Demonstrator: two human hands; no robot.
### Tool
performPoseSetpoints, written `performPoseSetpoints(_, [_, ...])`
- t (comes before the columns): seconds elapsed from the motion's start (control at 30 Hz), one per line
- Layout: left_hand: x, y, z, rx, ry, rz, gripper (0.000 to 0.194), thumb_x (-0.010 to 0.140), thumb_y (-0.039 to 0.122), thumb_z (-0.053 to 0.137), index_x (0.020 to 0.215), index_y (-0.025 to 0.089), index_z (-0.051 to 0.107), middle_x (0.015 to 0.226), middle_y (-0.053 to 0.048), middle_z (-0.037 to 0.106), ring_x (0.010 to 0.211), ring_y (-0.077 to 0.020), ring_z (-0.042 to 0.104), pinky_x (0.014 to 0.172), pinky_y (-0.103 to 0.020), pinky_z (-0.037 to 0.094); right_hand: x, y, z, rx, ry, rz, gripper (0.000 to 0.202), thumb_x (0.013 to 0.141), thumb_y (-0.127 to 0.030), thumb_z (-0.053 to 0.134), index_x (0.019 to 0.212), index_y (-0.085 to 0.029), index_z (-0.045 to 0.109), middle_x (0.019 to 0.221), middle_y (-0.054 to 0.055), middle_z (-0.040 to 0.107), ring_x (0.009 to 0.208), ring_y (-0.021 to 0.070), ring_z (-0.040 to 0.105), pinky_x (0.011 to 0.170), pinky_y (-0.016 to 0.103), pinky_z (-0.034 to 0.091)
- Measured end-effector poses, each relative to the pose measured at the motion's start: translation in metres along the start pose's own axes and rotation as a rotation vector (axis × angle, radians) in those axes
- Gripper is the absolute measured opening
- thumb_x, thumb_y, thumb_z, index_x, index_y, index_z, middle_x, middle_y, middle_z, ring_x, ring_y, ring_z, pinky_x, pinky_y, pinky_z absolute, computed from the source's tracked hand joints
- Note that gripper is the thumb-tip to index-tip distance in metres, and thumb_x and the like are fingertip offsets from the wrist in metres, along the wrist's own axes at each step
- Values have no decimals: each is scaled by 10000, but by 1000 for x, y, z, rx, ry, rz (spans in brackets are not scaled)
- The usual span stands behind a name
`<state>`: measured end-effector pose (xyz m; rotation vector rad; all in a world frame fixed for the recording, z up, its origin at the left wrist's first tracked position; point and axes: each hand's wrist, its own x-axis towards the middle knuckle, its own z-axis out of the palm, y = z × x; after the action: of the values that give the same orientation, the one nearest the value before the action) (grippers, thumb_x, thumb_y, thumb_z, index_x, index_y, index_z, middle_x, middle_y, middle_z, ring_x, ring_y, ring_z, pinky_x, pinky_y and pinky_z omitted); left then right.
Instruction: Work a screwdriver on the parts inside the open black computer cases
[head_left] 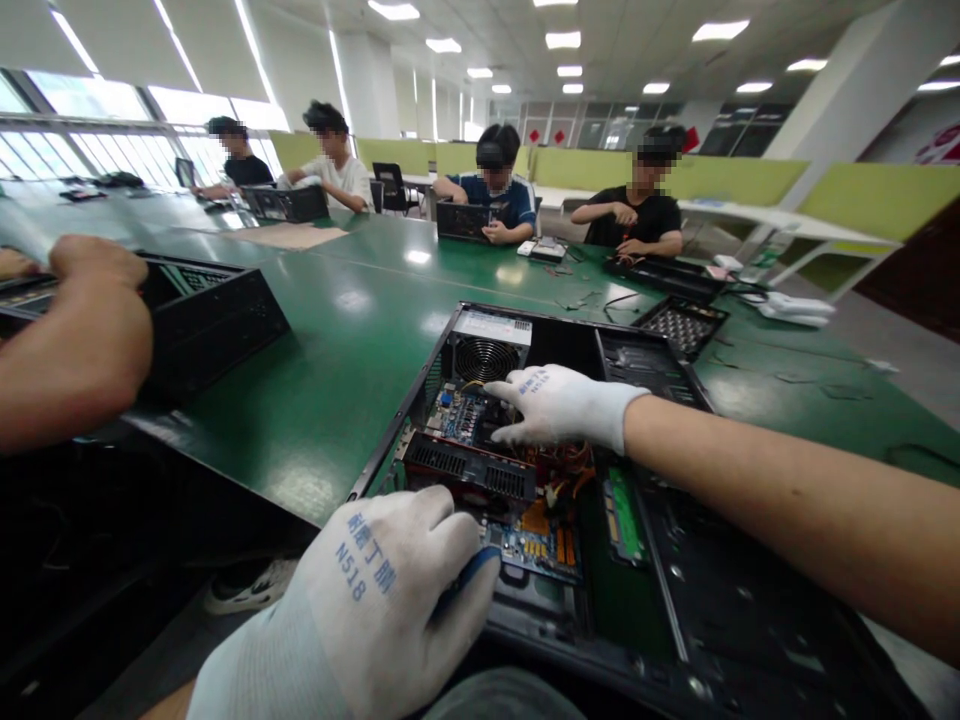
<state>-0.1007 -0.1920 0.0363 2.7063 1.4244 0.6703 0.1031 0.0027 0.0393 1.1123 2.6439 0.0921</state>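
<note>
Green table: left hand curled at computer case, right hand stretched over motherboard; both grips unclear.

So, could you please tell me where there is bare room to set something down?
The green tabletop looks bare between the open case and the black case at left. Crowded: inside the open case around the right hand, and near the perforated panel.
</note>
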Motion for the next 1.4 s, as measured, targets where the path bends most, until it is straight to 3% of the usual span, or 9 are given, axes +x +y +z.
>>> performPoseSetpoints(0.27, [1,0,0,16,12,-5,295,1032,345,536,753,254,498,742,0,589,589,-168,560,531,-333,345,15,-20,10,-79,16,59,832,805,-591,793,1446,-102,586,1377,260,647,1189,404,659,918,454,555])
performPoseSetpoints(0.53, [2,2,-3,-12,-44,-43,265,1015,293,529,755,248,501,757,5,576,625,-176,549,562,-358,339,22,-14,12,-108,-33,132,704,790,-600,731,1279,-95,699,1208,232,746,1104,385,735,891,447,574])
performPoseSetpoints(0.8, [0,1,0,-30,-30,-41,247,1020,309,519,778,259,522,785,-2,583,636,-198,561,571,-365,340,2,6,-5,-177,-91,193,710,705,-635,749,1182,-109,765,1153,232,776,1060,393,752,847,443,567])
performPoseSetpoints(1.13, [-2,0,3,-25,-8,-30,241,1026,307,513,790,261,508,787,-5,575,635,-198,561,575,-362,348,8,46,5,-233,-116,285,708,781,-599,758,1268,-85,737,1235,262,745,1160,412,708,949,484,528])
performPoseSetpoints(1.4, [-2,1,4,-21,-1,-42,230,1020,299,521,793,262,516,785,-1,586,644,-196,575,579,-360,358,14,55,6,-176,-148,310,353,961,-362,656,1196,-139,798,1235,219,782,1173,348,733,923,425,535])
